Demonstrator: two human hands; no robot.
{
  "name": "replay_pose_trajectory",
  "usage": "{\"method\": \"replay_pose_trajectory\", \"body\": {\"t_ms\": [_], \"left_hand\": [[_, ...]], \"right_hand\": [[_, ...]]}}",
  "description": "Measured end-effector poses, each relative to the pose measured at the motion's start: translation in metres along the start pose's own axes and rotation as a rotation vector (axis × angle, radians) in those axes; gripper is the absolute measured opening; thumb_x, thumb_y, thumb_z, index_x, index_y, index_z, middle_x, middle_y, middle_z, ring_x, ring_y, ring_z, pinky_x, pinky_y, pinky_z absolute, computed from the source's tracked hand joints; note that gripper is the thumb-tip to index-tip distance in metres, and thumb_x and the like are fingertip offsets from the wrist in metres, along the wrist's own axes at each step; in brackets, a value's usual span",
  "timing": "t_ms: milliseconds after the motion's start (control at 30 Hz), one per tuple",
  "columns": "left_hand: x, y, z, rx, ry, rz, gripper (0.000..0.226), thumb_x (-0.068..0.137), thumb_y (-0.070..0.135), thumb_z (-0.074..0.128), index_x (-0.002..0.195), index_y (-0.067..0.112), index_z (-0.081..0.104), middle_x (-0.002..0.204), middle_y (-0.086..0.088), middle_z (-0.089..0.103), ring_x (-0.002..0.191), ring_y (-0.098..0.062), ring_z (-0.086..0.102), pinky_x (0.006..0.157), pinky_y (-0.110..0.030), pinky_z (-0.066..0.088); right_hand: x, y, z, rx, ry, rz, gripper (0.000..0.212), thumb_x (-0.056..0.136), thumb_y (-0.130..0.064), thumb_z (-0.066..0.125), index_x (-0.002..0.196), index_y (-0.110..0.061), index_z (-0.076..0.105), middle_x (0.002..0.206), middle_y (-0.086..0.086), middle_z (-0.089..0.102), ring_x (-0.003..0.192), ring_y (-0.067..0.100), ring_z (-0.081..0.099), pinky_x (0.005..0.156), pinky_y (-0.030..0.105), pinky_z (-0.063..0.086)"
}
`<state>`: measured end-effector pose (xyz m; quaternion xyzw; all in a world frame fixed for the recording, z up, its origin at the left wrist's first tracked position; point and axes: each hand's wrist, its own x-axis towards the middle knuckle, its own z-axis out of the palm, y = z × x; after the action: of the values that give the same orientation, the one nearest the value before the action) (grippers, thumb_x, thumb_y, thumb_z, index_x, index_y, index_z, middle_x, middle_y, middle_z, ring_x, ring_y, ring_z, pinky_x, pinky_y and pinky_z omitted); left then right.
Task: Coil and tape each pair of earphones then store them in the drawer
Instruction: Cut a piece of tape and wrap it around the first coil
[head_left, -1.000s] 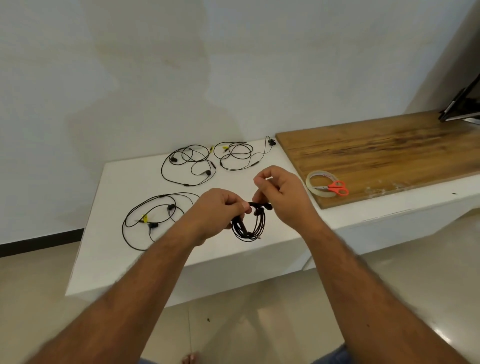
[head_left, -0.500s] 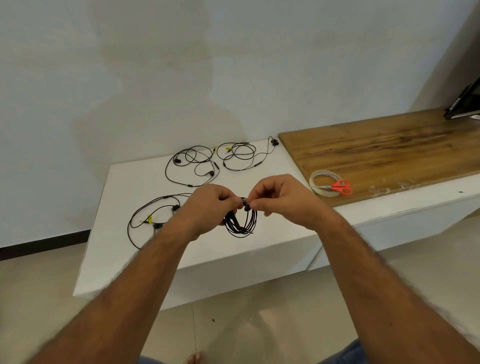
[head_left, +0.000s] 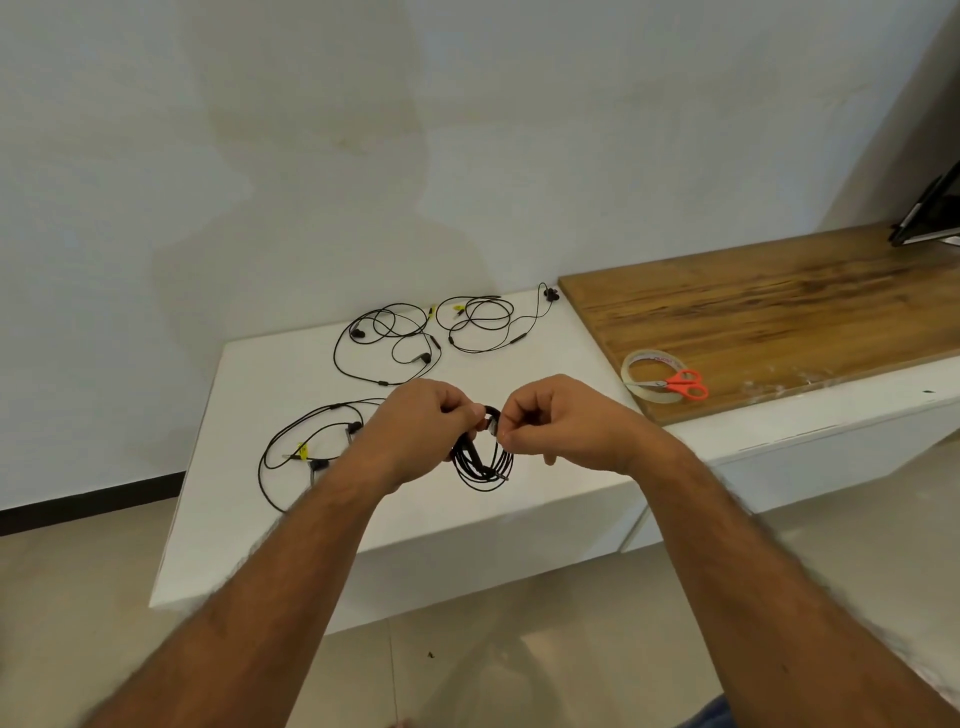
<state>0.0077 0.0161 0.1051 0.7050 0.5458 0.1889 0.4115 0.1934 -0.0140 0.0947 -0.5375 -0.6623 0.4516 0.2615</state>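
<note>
Together, the left hand (head_left: 415, 431) and the right hand (head_left: 561, 426) held the coiled earphones (head_left: 483, 457) above the white cabinet top (head_left: 249, 415); both pinched the coil's top with curled fingertips, the loops hanging below; three loose pairs lay on the top behind and to the left; a tape roll (head_left: 652, 375) and orange scissors (head_left: 680, 384) rested on the wooden board (head_left: 779, 312).

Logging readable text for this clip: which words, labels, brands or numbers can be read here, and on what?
Tape roll: reddish print on its inner core, too small and blurred to read.
Scissors, the loose earphones and the coiled pair in the hands: no text visible.
Nothing else carries lettering.
</note>
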Motion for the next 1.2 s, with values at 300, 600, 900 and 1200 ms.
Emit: {"method": "replay_pose_trajectory", "body": {"t_ms": [300,600,900,1200], "left_hand": [[-0.002,0.007,-0.001,0.182,0.106,0.068,0.026,0.093,0.034,0.057,0.072,0.021,0.067,0.071,-0.001,0.068,0.062,-0.017,0.058,0.062,-0.033,0.047],[-0.008,0.019,0.006,0.388,0.198,0.147,0.024,0.094,0.036,0.055,0.078,0.023,0.067,0.062,0.005,0.059,0.056,-0.007,0.049,0.05,-0.021,0.033],[-0.011,0.024,0.005,0.461,0.216,0.163,0.028,0.096,0.038,0.052,0.083,0.02,0.069,0.067,0.003,0.062,0.064,-0.011,0.053,0.052,-0.02,0.034],[-0.011,0.023,0.001,0.444,0.141,0.138,0.025,0.096,0.036,0.052,0.075,0.025,0.061,0.063,0.005,0.059,0.06,-0.007,0.05,0.051,-0.023,0.033]], "right_hand": [[-0.001,-0.004,-0.001,0.156,0.019,0.071,0.01,0.086,-0.008,0.066,0.078,-0.012,0.068,0.053,-0.008,0.05,0.046,0.009,0.039,0.045,0.023,0.037],[0.0,-0.001,-0.004,0.216,-0.013,0.103,0.005,0.087,-0.009,0.068,0.083,-0.007,0.069,0.059,0.002,0.047,0.046,0.011,0.037,0.044,0.024,0.036],[0.004,0.001,-0.001,0.29,0.081,0.035,0.011,0.087,-0.01,0.068,0.077,-0.014,0.069,0.071,0.013,0.051,0.046,0.01,0.038,0.044,0.023,0.037],[0.006,0.003,-0.004,0.287,0.122,-0.038,0.006,0.087,-0.011,0.068,0.082,-0.011,0.07,0.071,0.012,0.059,0.052,0.015,0.041,0.046,0.024,0.037]]}}
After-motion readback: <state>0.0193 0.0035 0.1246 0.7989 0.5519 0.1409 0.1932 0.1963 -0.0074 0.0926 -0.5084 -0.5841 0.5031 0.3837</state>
